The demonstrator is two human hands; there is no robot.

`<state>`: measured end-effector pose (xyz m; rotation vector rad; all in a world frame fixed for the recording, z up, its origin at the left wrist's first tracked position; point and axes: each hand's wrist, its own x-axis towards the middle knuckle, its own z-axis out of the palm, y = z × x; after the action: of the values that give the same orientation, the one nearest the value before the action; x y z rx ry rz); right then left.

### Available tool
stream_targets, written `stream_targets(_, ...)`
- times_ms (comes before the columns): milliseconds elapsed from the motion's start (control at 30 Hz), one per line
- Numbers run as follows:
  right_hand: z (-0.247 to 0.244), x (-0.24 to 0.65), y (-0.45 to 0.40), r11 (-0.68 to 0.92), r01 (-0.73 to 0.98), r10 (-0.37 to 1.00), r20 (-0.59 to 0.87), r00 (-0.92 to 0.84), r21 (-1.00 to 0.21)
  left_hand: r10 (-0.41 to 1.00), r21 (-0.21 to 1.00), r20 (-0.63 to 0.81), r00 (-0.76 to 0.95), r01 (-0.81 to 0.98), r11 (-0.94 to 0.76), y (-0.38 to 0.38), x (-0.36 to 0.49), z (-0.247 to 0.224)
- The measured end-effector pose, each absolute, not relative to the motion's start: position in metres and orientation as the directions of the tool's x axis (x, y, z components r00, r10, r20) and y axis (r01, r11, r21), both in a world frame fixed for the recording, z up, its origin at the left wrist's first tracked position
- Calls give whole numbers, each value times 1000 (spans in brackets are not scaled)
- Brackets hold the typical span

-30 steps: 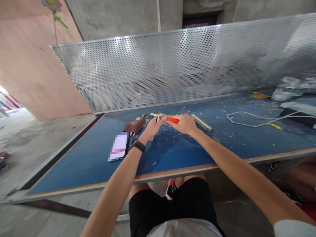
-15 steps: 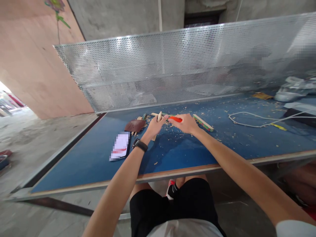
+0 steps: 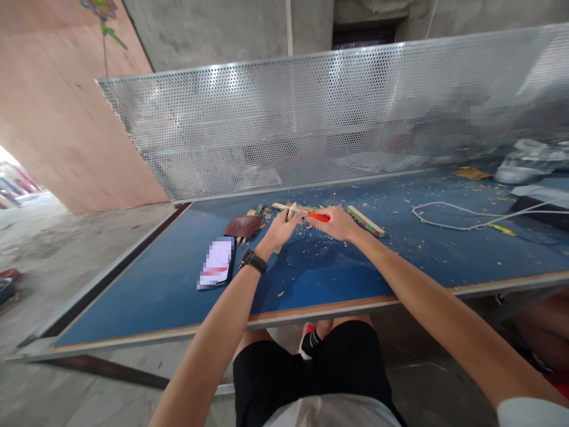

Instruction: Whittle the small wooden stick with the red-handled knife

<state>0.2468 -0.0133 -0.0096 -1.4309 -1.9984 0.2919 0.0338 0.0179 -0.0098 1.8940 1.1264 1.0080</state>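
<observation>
My left hand (image 3: pixel 281 228) is closed around a pale wooden stick (image 3: pixel 292 210), whose narrow end points up past the fingers. In my right hand (image 3: pixel 338 222) is a cutting tool with an orange-red handle (image 3: pixel 319 217); its blade is too small to make out. The two hands nearly meet over the table, the tool's front end close to the stick. Pale wood shavings (image 3: pixel 317 230) lie scattered beneath and around them. Beyond my right hand rests a wooden strip with green and red sides (image 3: pixel 365 222).
A brown leather-like piece (image 3: pixel 243 226) and a phone (image 3: pixel 216 263) lie left on the blue table (image 3: pixel 311 279). A perforated metal panel (image 3: pixel 267 127) stands along its back edge. To the right are a white cable (image 3: pixel 444 220), a yellow object (image 3: pixel 502 229) and a plastic bag (image 3: pixel 528 163).
The wooden stick has tilted slightly and moved a little to the right with my left hand. My right hand, still gripping the tool, has shifted very slightly.
</observation>
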Motion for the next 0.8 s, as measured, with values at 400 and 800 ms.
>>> stream_targets(400,-11,236,-14,249,873,916,394,-71,-420,901,836,286,327,373,-401,24,26,-8)
stream_targets(800,-15,229,-12,208,916,893,450,-35,-343,909,758,320,269,503,-415,26,26,-8)
